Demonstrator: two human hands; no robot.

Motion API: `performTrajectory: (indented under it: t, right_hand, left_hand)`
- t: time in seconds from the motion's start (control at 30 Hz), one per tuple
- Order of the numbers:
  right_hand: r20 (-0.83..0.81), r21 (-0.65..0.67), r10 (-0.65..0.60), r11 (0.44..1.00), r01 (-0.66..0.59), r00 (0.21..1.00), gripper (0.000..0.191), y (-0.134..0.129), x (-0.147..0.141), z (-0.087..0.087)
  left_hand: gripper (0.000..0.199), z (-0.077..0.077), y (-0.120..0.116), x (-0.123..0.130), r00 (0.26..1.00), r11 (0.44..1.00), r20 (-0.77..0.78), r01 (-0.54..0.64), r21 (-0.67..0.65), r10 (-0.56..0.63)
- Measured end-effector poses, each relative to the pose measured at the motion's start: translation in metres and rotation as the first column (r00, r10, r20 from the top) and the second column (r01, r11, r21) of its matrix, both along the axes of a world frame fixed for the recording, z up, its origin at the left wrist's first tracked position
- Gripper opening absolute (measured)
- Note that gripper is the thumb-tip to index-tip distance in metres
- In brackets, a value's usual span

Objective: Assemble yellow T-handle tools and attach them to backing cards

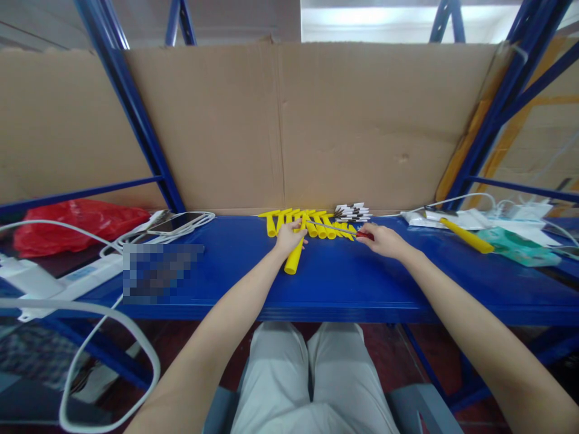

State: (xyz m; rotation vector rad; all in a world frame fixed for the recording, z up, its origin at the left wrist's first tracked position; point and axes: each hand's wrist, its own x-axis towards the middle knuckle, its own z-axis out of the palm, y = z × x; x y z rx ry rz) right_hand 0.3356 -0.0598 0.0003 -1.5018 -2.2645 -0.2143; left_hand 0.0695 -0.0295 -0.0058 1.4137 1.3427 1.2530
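Note:
Near the middle of the blue table, my left hand [289,237] is closed around the upper part of a yellow tube-handled piece [294,259], whose round end points toward me. To its right, my right hand [379,239] grips the red handle of a screwdriver [365,235]. The thin metal shaft runs left to the top of the yellow piece at my left fingers; the exact contact is too small to tell. Behind my hands lies a row of several similar yellow pieces [271,225], with smaller yellow parts [346,230] at its right end.
White-and-dark small packs [353,211] lie by the cardboard panel [217,126]. On the left are a red plastic bag [76,226], a phone, cables and a power strip [90,277]. On the right lie a yellow tube [468,236], white packets and a green bag [520,247].

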Motion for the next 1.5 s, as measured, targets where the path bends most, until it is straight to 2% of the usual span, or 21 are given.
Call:
performTrajectory:
  t: [0.2, 0.43, 0.6, 0.8, 1.07, 1.17, 1.27, 1.5]
  right_hand:
    - [-0.057, 0.001, 0.126, 0.992, -0.126, 0.99, 0.015, 0.005, 0.001, -0.003]
    - [-0.064, 0.036, 0.107, 0.994, -0.105, 0.992, 0.01, 0.007, 0.002, -0.006]
    - [-0.001, 0.026, 0.126, 0.992, -0.126, 0.992, 0.017, 0.008, 0.004, -0.006]
    - [-0.046, 0.042, 0.134, 0.99, -0.132, 0.99, 0.019, 0.01, 0.006, -0.009]
    - [-0.05, 0.034, 0.11, 0.994, -0.109, 0.993, 0.007, 0.009, 0.002, -0.01]
    - [-0.004, 0.054, 0.086, 0.995, -0.085, 0.996, 0.011, 0.005, 0.0, -0.008]
    - [0.053, 0.091, 0.008, 0.996, -0.013, 0.999, 0.017, 0.001, -0.001, -0.006]
    - [0.05, 0.132, -0.037, 0.991, 0.03, 0.998, 0.029, 0.003, 0.005, -0.009]
  left_hand:
    - [0.06, -0.002, 0.001, 0.0, 1.0, 1.0, 0.009, 0.009, 0.02, -0.009]
    - [0.06, -0.001, -0.001, 0.001, 1.0, 1.0, 0.018, 0.008, 0.022, -0.009]
    - [0.057, 0.0, -0.001, 0.001, 0.999, 1.0, 0.031, -0.009, 0.025, 0.008]
    - [0.057, -0.001, -0.001, 0.002, 0.999, 1.0, 0.029, -0.014, 0.014, 0.014]
    - [0.057, -0.002, -0.004, 0.003, 0.999, 1.0, 0.032, -0.007, 0.013, 0.006]
    - [0.059, -0.003, -0.003, 0.003, 1.0, 1.0, 0.008, -0.029, 0.01, 0.029]
    - [0.06, -0.004, -0.001, 0.001, 0.998, 0.999, -0.046, -0.039, 0.023, 0.04]
    - [0.055, -0.006, 0.001, 0.0, 0.992, 0.991, -0.125, 0.035, 0.128, -0.018]
